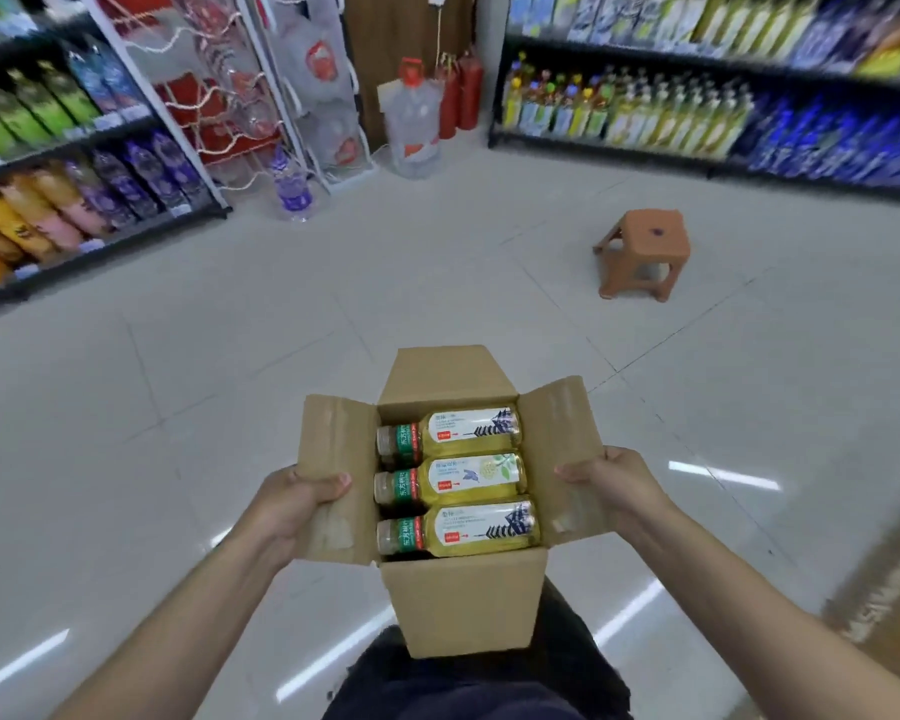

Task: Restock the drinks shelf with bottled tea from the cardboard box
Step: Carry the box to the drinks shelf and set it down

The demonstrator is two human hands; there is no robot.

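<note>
An open cardboard box is carried in front of me, its flaps spread outward. Three bottles of yellow tea lie on their sides in its top layer, caps to the left. My left hand grips the left flap, thumb on top. On the opposite side, my right hand grips the right flap the same way. The drinks shelf with similar yellow bottles stands at the far right, blurred.
A brown plastic stool stands on the tiled floor ahead to the right. A shelf of colourful bags lines the left. A large water jug and red fire extinguishers stand by the back wall.
</note>
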